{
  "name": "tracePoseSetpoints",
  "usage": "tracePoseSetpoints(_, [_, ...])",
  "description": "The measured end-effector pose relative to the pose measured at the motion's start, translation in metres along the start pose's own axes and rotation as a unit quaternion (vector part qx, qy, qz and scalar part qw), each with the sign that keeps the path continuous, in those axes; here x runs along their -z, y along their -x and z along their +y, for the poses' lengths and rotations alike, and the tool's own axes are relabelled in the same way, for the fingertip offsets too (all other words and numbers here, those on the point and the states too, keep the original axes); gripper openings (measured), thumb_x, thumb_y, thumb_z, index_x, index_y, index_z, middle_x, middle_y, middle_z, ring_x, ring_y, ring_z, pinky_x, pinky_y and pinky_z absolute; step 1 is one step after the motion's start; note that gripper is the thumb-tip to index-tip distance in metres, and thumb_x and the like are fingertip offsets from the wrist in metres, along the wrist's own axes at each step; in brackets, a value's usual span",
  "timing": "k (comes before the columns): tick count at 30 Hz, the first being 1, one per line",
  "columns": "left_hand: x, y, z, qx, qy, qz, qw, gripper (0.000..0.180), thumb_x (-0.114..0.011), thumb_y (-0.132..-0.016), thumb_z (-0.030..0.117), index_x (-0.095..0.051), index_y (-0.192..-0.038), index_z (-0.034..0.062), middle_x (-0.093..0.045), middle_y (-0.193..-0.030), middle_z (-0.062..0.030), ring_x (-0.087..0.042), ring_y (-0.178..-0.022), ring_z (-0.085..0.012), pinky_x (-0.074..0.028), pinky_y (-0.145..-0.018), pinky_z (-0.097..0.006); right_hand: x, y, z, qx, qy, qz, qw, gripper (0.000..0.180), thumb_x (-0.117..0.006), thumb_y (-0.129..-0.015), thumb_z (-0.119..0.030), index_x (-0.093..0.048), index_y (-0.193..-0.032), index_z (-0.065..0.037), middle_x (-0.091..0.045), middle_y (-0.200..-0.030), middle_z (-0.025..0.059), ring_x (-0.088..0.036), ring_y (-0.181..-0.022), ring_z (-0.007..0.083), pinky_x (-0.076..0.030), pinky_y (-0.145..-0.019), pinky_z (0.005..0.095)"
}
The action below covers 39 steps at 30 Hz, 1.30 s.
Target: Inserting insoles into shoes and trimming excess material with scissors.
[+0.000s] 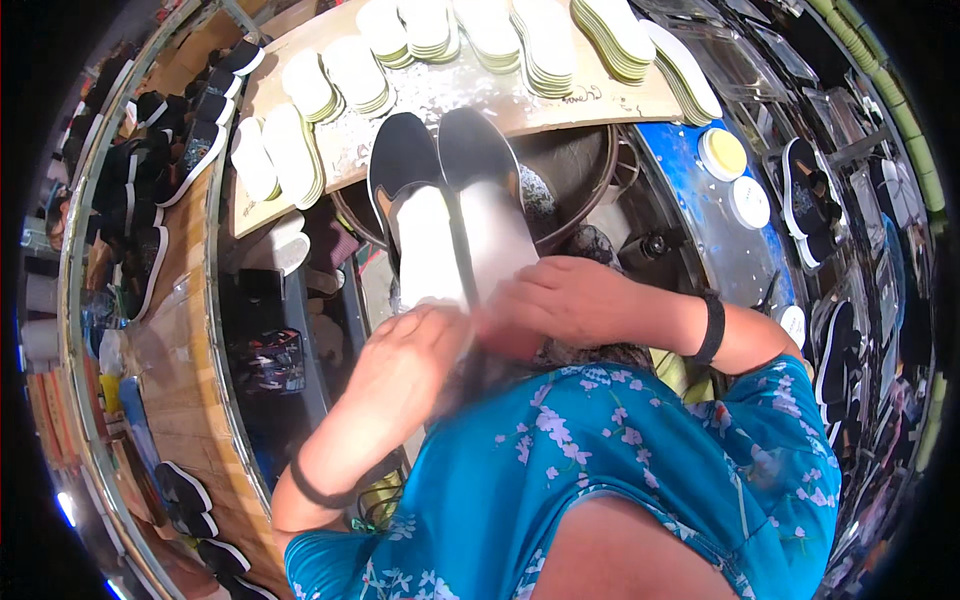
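Note:
Two black slip-on shoes lie side by side, toes pointing away, each with a white insole showing inside. My left hand (405, 360) grips the heel end of the left shoe (402, 165). My right hand (560, 300) covers the heel end of the right shoe (478, 150). Both hands meet close together just above my lap. The heels of the shoes are hidden under my fingers. I wear a blue flowered top and a black band on each wrist.
A cardboard sheet (440, 95) beyond the shoes carries several stacks of white insoles (545, 45). A round dark basin (585, 165) sits under the shoes. Black shoes with white soles (165, 150) line a wooden shelf at left. Two round lidded tins (735, 175) rest on a blue surface at right.

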<state>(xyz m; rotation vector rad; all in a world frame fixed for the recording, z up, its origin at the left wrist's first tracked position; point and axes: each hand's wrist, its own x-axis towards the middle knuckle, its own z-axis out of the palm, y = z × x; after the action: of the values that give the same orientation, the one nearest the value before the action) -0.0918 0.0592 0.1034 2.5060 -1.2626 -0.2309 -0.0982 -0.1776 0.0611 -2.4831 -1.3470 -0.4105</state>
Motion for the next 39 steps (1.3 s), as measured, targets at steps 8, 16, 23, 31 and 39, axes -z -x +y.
tracePoseSetpoints(8, [-0.019, -0.019, -0.079, -0.001, -0.124, 0.055, 0.991, 0.032, -0.047, -0.073, 0.004, -0.058, -0.103, 0.0016, -0.058, -0.102, -0.0144, -0.054, -0.100, -0.0300, -0.044, -0.088, -0.037, -0.004, -0.001, 0.014, 0.047, 0.034, 0.033, 0.998, 0.022, -0.056, -0.073, -0.021, -0.051, -0.090, -0.009, -0.056, -0.087, 0.0047, -0.056, -0.076, 0.0180, -0.046, -0.067, 0.0292])
tracePoseSetpoints(16, [-0.017, -0.051, -0.086, -0.031, -0.171, -0.049, 0.984, 0.023, -0.049, -0.073, 0.000, -0.057, -0.095, 0.0002, -0.058, -0.090, -0.0157, -0.060, -0.082, -0.0312, -0.050, -0.069, -0.037, -0.022, -0.013, 0.048, 0.035, 0.060, 0.029, 0.997, 0.024, -0.051, -0.072, -0.016, -0.053, -0.094, -0.007, -0.055, -0.099, 0.0051, -0.055, -0.086, 0.0186, -0.045, -0.074, 0.0308])
tracePoseSetpoints(23, [-0.027, -0.094, -0.092, 0.016, -0.229, -0.216, 0.949, 0.010, -0.061, -0.064, 0.015, -0.062, -0.063, 0.0053, -0.062, -0.067, -0.0123, -0.062, -0.069, -0.0286, -0.050, -0.065, -0.038, -0.035, -0.035, 0.051, -0.133, 0.045, -0.200, 0.970, 0.012, -0.057, -0.068, -0.017, -0.064, -0.075, -0.011, -0.062, -0.077, 0.0044, -0.060, -0.079, 0.0216, -0.045, -0.073, 0.0333])
tracePoseSetpoints(31, [-0.025, -0.098, -0.113, 0.034, -0.074, -0.027, 0.996, 0.010, -0.059, -0.065, 0.013, -0.059, -0.065, 0.0033, -0.061, -0.069, -0.0171, -0.060, -0.068, -0.0351, -0.049, -0.065, -0.043, -0.052, -0.065, 0.071, -0.148, -0.088, -0.432, 0.886, 0.019, -0.059, -0.066, -0.020, -0.069, -0.078, -0.010, -0.066, -0.078, 0.0086, -0.064, -0.078, 0.0249, -0.047, -0.068, 0.0392])
tracePoseSetpoints(39, [-0.040, -0.147, -0.107, 0.059, -0.162, -0.325, 0.930, 0.018, -0.059, -0.068, 0.014, -0.067, -0.074, -0.0004, -0.064, -0.080, -0.0202, -0.063, -0.078, -0.0315, -0.051, -0.070, -0.038, -0.066, -0.070, 0.074, -0.150, -0.037, -0.454, 0.878, 0.024, -0.059, -0.069, -0.020, -0.069, -0.086, -0.007, -0.067, -0.086, 0.0109, -0.064, -0.082, 0.0248, -0.048, -0.071, 0.0383])
